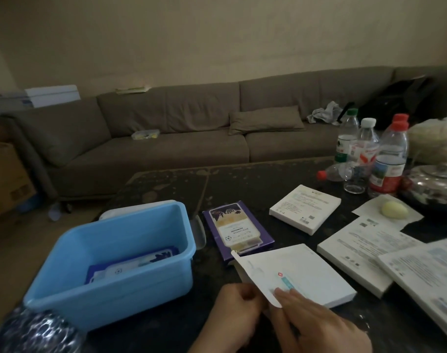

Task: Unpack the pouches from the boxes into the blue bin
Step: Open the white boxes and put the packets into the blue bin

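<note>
Both hands work the white box flap — left hand apparently pinching, right hand fingers flat on it — bin just left.

We see both hands low in the head view, close together, nearly touching. Left hand sits at bottom centre, fingers curled inward into a loose fist, knuckles up; whether it pinches anything, we cannot tell. Right hand comes in from the lower right, back of hand up, fingers stretched fairly straight and pointing up-left, fingertips pressing flat.
</note>
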{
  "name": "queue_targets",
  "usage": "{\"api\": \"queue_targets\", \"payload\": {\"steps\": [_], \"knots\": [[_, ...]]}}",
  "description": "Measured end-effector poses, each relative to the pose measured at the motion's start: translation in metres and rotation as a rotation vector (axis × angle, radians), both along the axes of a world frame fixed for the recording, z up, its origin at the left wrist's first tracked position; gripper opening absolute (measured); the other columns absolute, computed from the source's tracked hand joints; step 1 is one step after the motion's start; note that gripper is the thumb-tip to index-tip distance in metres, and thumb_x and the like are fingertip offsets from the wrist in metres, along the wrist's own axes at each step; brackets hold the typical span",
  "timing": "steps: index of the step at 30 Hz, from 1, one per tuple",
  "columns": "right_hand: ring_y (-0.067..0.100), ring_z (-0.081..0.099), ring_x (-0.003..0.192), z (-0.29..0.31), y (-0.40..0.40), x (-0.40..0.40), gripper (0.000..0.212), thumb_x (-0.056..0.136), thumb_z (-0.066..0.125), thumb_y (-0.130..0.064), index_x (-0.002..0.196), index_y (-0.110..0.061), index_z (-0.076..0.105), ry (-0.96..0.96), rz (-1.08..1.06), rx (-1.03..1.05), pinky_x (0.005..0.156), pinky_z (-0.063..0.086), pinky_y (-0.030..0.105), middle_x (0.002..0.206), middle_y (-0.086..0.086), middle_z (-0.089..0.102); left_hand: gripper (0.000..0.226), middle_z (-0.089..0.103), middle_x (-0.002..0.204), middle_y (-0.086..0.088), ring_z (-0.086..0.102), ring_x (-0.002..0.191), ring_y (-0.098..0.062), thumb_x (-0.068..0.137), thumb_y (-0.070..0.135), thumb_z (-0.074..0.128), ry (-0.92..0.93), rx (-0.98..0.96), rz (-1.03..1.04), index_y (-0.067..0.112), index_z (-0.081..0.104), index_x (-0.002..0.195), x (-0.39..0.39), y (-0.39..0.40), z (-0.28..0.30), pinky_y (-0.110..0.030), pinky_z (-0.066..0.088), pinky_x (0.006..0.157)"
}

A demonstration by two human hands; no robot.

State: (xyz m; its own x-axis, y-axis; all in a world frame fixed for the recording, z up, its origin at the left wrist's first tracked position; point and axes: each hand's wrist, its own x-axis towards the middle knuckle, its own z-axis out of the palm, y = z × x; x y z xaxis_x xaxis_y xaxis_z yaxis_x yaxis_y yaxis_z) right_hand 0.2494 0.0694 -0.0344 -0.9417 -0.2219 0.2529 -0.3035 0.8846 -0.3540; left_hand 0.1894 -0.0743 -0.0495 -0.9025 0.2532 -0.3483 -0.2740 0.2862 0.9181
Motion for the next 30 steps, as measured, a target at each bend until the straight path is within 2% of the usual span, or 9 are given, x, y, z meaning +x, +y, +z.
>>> {"api": "queue_targets", "payload": {"steps": [2,4,8,13,18,20,24,28,30], "knots": [[-0.014,0.031,0.130,-0.008,-0.006,-0.016,0.040,0.103,0.033,-0.041,0.141,-0.032,0.036,0.120,-0.010,-0.064,0.107,0.029,0.017,0.140,-0.034,0.016,0.016,0.058,0.044,0.012,0.046,0.033,-0.001,0.094,0.020,0.065,-0.038,0.059,-0.011,0.020,0.078,0.085,0.001,-0.001,0.004,-0.015,0.032,0.039],[-0.016,0.044,0.119,-0.009,-0.009,-0.015,0.034,0.103,0.023,-0.048,0.128,-0.042,0.044,0.205,-0.096,-0.010,0.097,0.036,0.010,0.137,-0.038,0.027,0.022,0.054,0.044,0.007,0.040,0.035,-0.006,0.092,0.019,0.066,-0.105,0.114,-0.001,0.020,0.078,0.073,0.001,-0.004,0.004,-0.020,0.028,0.038],[-0.014,0.065,0.087,-0.007,-0.015,0.003,0.026,0.067,0.079,-0.041,0.092,-0.048,0.074,0.145,-0.237,-0.191,0.060,0.054,0.010,0.097,-0.031,0.069,0.017,0.064,0.066,-0.005,0.057,0.054,-0.013,0.084,0.010,0.066,-0.222,0.223,-0.013,0.017,0.075,0.071,-0.004,-0.020,0.006,-0.024,0.041,0.047],[-0.006,0.070,0.079,-0.007,-0.018,0.009,0.018,0.064,0.081,-0.034,0.079,-0.042,0.078,0.191,-0.321,-0.155,0.055,0.053,0.014,0.085,-0.022,0.074,0.042,0.071,0.112,-0.025,0.073,0.089,-0.035,0.064,-0.005,0.059,-0.341,0.561,-0.034,0.004,0.078,0.101,-0.002,-0.057,0.000,-0.038,0.061,0.061],[-0.003,0.069,0.091,-0.019,-0.017,0.012,0.030,0.061,0.083,-0.040,0.090,-0.043,0.077,0.073,-0.257,-0.165,0.053,0.056,0.020,0.096,-0.023,0.073,0.059,0.067,0.120,-0.028,0.070,0.098,-0.044,0.045,0.004,0.067,-0.358,0.716,-0.073,0.004,0.076,0.104,0.012,-0.089,0.007,-0.042,0.061,0.063],[-0.001,0.068,0.096,-0.028,-0.010,0.014,0.018,0.081,0.065,-0.050,0.093,-0.042,0.076,0.074,-0.182,-0.102,0.059,0.059,0.021,0.101,-0.022,0.072,0.059,0.067,0.120,-0.027,0.068,0.104,-0.044,0.046,0.007,0.068,-0.344,0.708,-0.070,0.003,0.076,0.104,0.017,-0.102,0.012,-0.045,0.060,0.069],[0.003,0.070,0.092,-0.046,-0.013,0.025,0.077,0.097,0.001,-0.057,0.083,-0.047,0.076,0.071,-0.144,0.125,0.058,0.058,0.022,0.099,-0.023,0.073,0.069,0.067,0.118,-0.029,0.070,0.098,-0.043,0.049,0.005,0.063,-0.280,0.687,-0.014,-0.005,0.067,0.117,0.026,-0.128,0.030,-0.046,0.060,0.063],[0.007,0.072,0.090,-0.037,-0.019,0.021,0.059,0.095,0.012,-0.059,0.096,-0.051,0.070,0.106,-0.040,0.095,0.048,0.055,0.019,0.102,-0.022,0.072,0.060,0.070,0.112,-0.028,0.073,0.088,-0.041,0.047,0.003,0.064,-0.206,0.725,0.028,-0.002,0.072,0.107,0.031,-0.138,0.045,-0.034,0.053,0.043],[0.004,0.066,0.099,-0.024,-0.019,0.018,0.056,0.078,0.053,-0.064,0.132,-0.049,0.046,0.219,-0.019,0.126,0.051,0.053,0.016,0.115,-0.024,0.064,0.062,0.069,0.115,-0.028,0.071,0.093,-0.041,0.042,0.006,0.072,-0.197,0.747,0.048,-0.002,0.075,0.103,0.031,-0.142,0.049,-0.034,0.054,0.042]]}}
